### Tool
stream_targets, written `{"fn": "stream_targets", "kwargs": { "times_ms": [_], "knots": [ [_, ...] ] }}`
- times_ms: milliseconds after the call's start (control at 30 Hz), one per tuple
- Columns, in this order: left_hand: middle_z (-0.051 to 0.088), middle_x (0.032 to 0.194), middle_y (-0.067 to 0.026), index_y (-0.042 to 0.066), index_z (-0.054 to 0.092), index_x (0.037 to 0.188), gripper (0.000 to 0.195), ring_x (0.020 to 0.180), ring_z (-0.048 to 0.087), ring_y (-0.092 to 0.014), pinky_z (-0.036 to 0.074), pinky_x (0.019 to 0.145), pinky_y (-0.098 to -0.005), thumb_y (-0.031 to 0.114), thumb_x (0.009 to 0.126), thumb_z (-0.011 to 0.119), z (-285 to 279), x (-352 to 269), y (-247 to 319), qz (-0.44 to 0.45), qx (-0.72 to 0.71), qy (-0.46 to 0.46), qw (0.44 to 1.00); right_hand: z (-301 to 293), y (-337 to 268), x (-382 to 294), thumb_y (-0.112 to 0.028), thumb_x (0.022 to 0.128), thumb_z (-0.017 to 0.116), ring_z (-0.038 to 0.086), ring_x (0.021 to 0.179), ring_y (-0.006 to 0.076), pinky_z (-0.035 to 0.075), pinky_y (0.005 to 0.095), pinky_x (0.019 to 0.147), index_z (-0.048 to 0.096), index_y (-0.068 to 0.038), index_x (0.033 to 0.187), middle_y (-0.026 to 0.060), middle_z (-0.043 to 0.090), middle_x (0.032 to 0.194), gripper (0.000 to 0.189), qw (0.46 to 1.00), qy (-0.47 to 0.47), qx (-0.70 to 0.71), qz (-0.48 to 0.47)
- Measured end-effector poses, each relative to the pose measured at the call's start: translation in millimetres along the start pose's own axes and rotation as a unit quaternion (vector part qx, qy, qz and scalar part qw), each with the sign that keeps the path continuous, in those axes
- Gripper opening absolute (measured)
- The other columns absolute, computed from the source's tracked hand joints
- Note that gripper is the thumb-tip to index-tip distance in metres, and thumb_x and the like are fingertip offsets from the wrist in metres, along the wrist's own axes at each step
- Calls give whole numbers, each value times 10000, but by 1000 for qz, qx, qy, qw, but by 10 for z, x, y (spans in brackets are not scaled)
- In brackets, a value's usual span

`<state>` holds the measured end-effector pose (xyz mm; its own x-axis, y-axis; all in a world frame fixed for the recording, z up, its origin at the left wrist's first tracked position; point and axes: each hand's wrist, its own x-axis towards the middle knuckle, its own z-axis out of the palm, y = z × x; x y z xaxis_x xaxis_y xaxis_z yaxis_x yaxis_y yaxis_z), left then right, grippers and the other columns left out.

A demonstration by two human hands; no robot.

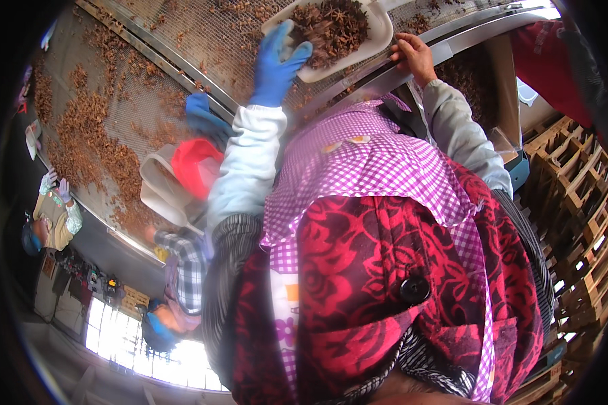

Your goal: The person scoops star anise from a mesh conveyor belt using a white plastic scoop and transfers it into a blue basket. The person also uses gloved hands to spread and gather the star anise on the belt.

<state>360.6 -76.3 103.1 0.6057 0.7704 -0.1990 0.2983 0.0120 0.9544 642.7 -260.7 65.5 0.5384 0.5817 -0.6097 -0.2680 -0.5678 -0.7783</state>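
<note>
My left hand (pixel 277 66), in a blue glove, is at the left rim of a white plastic tray (pixel 385 38). Its thumb and fingers are spread, with the tips over the inside of the tray. Brown star anise (pixel 329 30) fills the tray, partly blurred beside my glove. The tray rests on a mesh-topped table (pixel 228 55). Bare, with fingers curled, my right hand (pixel 415 56) is close to the tray's right end above the metal table edge (pixel 451 45). Whether those fingers pinch anything is unclear.
More star anise (pixel 86 136) covers the mesh at left. A white scoop (pixel 157 187) and a red plastic object (pixel 197 167) are beside my left arm. Two people (pixel 187 283) (pixel 55 223) are along the table. A cardboard box (pixel 506 91) and wooden pallets (pixel 577 202) stand at right.
</note>
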Motion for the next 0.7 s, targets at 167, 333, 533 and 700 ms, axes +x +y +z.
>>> {"fn": "stream_targets", "kwargs": {
  "times_ms": [167, 333, 533, 700],
  "knots": [
    [247, 1556, -162, 205, 285, 1515, 939, 1416, 274, -336, 271, 1148, -441, 486, 759, 765, -235, 262, -327, -3, 487, -40, 872, 0, -19, -33, -190, 976, 528, 663, 688, 106, 508, 235, 502, 551, -43, 1265, 50, 677, 895, 326, 1000, -8, 17, 2],
    [396, 1457, -211, 112, 512, 1349, 694, 1325, 407, -377, 339, 1091, -444, 279, 741, 801, -267, 354, -726, 76, 346, -29, 935, 30, -29, -69, -176, 968, 533, 648, 660, 107, 484, 240, 497, 560, -49, 1236, 59, 675, 884, 297, 999, 9, 34, 18],
    [565, 1136, -205, 2, 605, 1127, 471, 1046, 543, -354, 447, 932, -433, 147, 711, 771, -146, 446, -670, 22, 316, 51, 947, 21, -61, -119, -154, 957, 523, 653, 659, 108, 515, 250, 507, 553, -31, 1246, 74, 675, 918, 316, 1000, 5, 19, -3],
    [517, 1200, -202, -14, 588, 1096, 416, 1024, 566, -319, 481, 903, -431, 148, 757, 766, -66, 354, -440, 29, 325, 78, 942, -33, -134, -97, -152, 945, 537, 664, 693, 140, 545, 290, 594, 581, -27, 1210, 75, 676, 917, 296, 998, 13, -48, -42]
  ]
}}
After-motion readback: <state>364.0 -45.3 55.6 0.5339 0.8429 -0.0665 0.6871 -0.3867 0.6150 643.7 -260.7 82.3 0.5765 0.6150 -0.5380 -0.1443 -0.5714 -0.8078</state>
